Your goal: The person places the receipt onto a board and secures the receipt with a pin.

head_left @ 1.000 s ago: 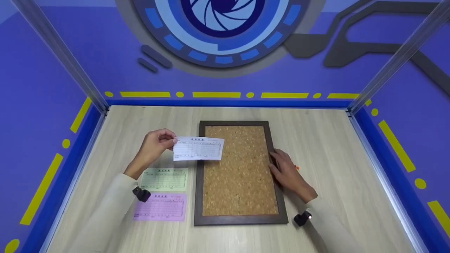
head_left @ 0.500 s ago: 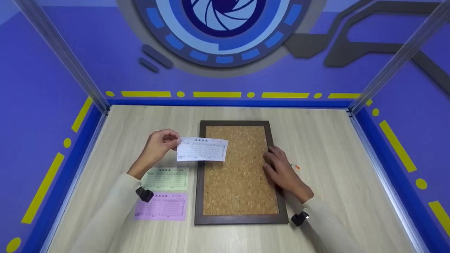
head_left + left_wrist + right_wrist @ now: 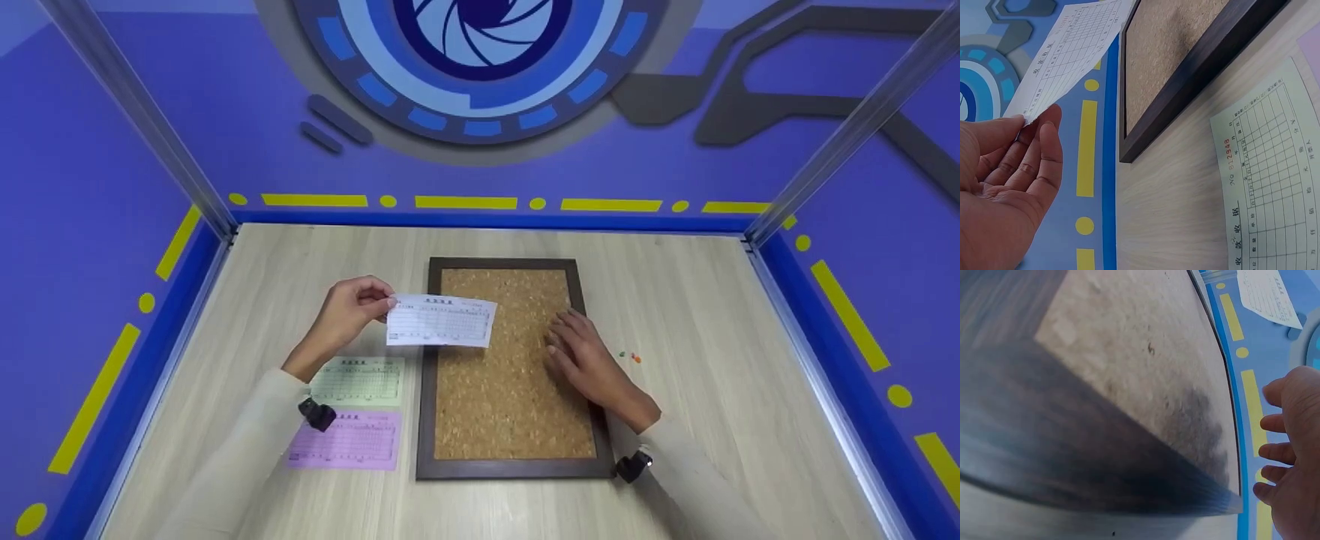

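Note:
My left hand [image 3: 346, 311] pinches the upper left corner of a white receipt slip [image 3: 441, 321] between thumb and fingers. The slip hangs over the left edge of a cork board [image 3: 510, 405] with a dark wooden frame. In the left wrist view the slip's printed grid [image 3: 1075, 48] faces the camera and its edge bows a little. My right hand [image 3: 589, 360] hovers over the right side of the cork, fingers loosely bent with nothing between them. The right wrist view shows its shadow on the cork below.
A green receipt slip [image 3: 358, 381] lies left of the board, partly under my left wrist. Below it is a purple receipt slip [image 3: 349, 442]. Several small green and orange bits [image 3: 636, 358] lie right of the board. Blue walls [image 3: 480, 176] enclose the table.
My left hand has carried the white slip slightly to the right. My right hand has moved left from the frame's right edge over the cork, uncovering the small coloured bits.

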Tool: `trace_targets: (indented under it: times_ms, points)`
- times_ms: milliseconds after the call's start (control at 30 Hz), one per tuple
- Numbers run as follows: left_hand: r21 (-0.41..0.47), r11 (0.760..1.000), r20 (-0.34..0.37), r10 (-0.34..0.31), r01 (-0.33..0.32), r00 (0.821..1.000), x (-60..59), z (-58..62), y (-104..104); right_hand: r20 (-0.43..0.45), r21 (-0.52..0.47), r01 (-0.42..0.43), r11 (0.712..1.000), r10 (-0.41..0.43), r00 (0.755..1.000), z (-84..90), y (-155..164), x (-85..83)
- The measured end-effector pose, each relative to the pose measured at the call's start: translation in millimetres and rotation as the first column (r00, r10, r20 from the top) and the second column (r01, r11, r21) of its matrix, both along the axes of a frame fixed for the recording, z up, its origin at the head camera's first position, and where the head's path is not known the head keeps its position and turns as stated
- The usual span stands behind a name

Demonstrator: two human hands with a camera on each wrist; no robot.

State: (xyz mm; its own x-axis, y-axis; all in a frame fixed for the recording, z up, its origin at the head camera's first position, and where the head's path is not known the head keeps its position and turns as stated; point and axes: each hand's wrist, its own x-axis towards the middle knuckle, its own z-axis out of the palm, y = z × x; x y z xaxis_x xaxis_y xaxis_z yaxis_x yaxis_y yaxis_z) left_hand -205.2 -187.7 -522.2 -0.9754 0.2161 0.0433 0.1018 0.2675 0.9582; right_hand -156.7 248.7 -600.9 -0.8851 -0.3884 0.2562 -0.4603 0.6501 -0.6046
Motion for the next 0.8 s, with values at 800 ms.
trace_targets:
  times_ms: [800]
  points:
    - [0.062,0.998,0.022,-0.028,0.026,0.999,4.1,-2.9,23.1,-0.043,-0.047,-0.024,0.999,0.022,0.999,13.2,-28.7,7.3]
